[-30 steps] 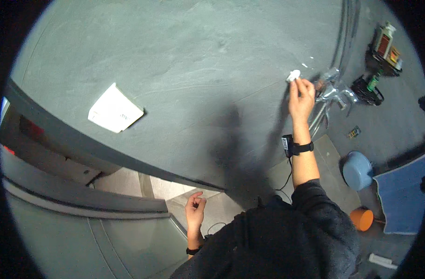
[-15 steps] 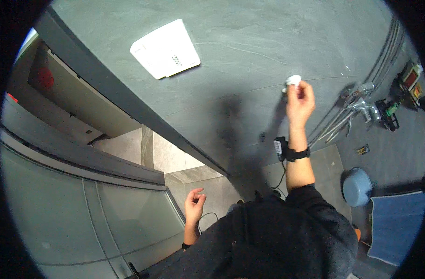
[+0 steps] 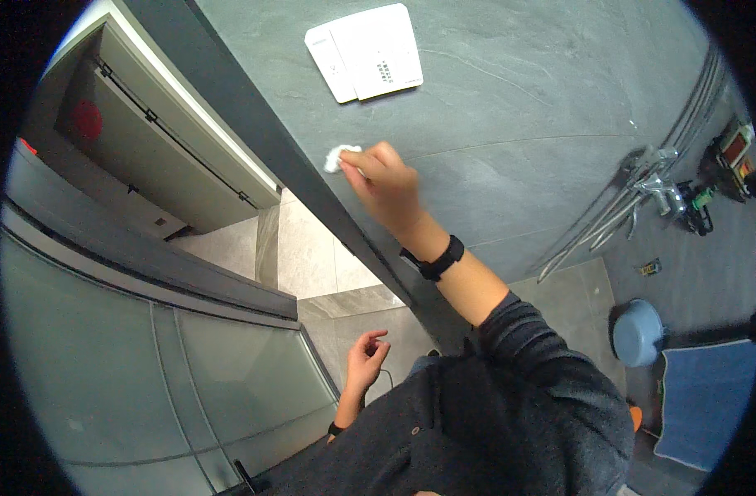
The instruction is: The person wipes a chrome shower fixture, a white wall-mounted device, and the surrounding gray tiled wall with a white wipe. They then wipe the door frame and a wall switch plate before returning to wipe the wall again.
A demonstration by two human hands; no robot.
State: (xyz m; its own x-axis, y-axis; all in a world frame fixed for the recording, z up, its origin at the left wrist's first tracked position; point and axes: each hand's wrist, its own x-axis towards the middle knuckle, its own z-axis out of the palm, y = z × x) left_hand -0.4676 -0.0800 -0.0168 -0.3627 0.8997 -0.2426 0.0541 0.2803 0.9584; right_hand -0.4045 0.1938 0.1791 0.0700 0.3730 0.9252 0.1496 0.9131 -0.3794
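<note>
My right hand (image 3: 388, 186) pinches a crumpled white wad (image 3: 340, 158), perhaps tissue or cloth, at the grey wall (image 3: 519, 157). The wad is beside the dark door frame and below a white wall-mounted unit (image 3: 368, 53) with a patch of small dark marks. Whether it presses on the wall is hard to tell. Low down near my body, my left hand (image 3: 366, 362) hangs with nothing in it, its fingers loosely bent and apart. A black band circles each wrist.
A dark door frame (image 3: 312, 178) runs down beside the right hand, with a doorway beyond it. A glass door (image 3: 229, 372) stands at the left. To the right are a shower mixer (image 3: 655, 186) with hoses, a blue basin (image 3: 637, 333) and a blue towel (image 3: 709, 405).
My right hand has swept left across the wall with the white wad, from near the shower fittings to the door frame. The left hand has shifted slightly in view.
</note>
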